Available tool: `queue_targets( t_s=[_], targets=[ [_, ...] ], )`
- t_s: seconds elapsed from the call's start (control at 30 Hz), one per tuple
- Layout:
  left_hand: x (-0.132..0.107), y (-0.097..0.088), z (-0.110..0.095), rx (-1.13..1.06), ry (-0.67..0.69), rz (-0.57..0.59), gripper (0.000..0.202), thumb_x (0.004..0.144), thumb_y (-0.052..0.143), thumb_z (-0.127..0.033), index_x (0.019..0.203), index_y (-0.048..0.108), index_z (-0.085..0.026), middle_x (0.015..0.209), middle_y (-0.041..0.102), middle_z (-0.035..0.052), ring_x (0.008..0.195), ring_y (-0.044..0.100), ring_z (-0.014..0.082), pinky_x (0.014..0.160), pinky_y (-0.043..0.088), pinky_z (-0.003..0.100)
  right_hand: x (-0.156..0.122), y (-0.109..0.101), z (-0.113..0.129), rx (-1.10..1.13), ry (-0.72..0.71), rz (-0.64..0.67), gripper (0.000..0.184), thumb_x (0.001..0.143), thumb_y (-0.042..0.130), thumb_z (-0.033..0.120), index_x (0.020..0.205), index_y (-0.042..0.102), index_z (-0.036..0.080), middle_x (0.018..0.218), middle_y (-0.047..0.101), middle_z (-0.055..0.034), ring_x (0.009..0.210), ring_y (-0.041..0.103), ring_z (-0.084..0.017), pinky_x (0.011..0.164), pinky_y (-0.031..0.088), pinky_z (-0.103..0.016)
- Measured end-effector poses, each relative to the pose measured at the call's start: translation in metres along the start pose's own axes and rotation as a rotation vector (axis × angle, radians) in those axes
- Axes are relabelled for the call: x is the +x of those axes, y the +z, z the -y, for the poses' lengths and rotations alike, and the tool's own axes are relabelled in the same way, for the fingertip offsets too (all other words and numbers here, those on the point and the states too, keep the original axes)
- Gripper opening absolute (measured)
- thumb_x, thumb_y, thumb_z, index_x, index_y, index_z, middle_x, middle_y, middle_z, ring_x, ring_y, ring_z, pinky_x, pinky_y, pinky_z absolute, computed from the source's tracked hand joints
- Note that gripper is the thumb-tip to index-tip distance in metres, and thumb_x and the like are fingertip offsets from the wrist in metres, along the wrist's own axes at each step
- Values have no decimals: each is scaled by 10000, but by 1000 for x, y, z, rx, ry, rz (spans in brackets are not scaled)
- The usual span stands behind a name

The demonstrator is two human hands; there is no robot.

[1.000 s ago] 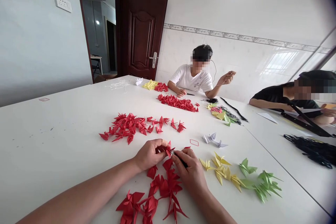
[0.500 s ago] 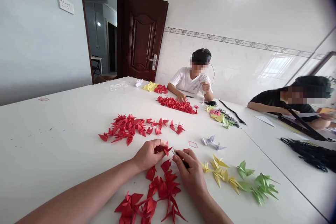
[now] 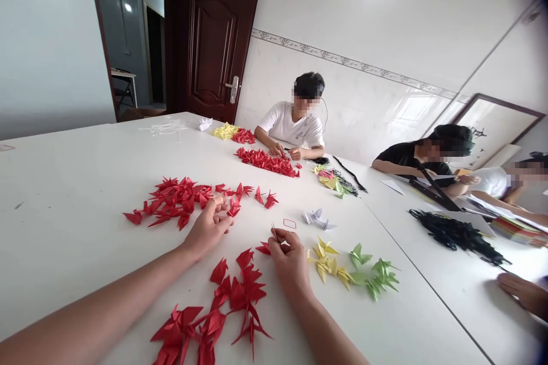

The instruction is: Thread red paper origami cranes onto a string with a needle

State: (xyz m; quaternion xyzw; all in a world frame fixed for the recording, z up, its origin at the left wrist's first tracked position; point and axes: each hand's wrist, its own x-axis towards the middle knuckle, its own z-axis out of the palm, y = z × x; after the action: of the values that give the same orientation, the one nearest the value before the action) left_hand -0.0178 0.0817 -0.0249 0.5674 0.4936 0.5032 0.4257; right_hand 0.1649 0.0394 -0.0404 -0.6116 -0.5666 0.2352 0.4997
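Head view: the left hand (image 3: 209, 227) lies loosely half-open, apparently empty, its fingertips just beside a heap of red origami cranes (image 3: 177, 202) on the white worktop (image 3: 64, 194). The right hand (image 3: 290, 259) pinches a thin needle (image 3: 273, 231) upright, a red crane (image 3: 264, 248) just left of it. Yellow cranes (image 3: 326, 262) and green cranes (image 3: 377, 276) lie apart to its right, seemingly grouped to keep the colours sorted.

Bare left hand (image 3: 209, 229), bare left forearm (image 3: 98, 302); bare right hand (image 3: 290, 259), bare right forearm (image 3: 323, 333).
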Motion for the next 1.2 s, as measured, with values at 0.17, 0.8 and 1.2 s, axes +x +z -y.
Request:
queue_targets(
  t_s=[0.17, 0.8, 1.2],
  targets=[
    [-6, 2, 1, 171, 161, 38, 390, 741, 531, -320, 1103, 496, -181, 1167, 531, 84, 803, 592, 160, 764, 492, 311, -2, 3, 9, -103, -85, 14, 206, 708, 545, 246, 862, 647, 153, 837, 574, -53, 717, 586, -169, 668, 470, -287],
    [-8, 4, -1, 237, 243, 151, 265, 722, 515, -337, 891, 657, -190, 1094, 585, 91, 924, 591, 222, 713, 525, 296, -4, 3, 9, -289, -228, 91, 182, 731, 513, 173, 767, 689, 201, 777, 597, -49, 680, 578, -171, 610, 434, -261],
    [-16, 3, -2, 153, 193, 409, 361, 737, 550, -293, 1088, 605, -228, 1110, 615, 63, 969, 574, 223, 815, 486, 314, -2, 4, 13, 239, -140, 15, 208, 761, 565, 352, 808, 689, 191, 724, 554, -10, 520, 488, -94, 453, 403, -212]
  ],
)
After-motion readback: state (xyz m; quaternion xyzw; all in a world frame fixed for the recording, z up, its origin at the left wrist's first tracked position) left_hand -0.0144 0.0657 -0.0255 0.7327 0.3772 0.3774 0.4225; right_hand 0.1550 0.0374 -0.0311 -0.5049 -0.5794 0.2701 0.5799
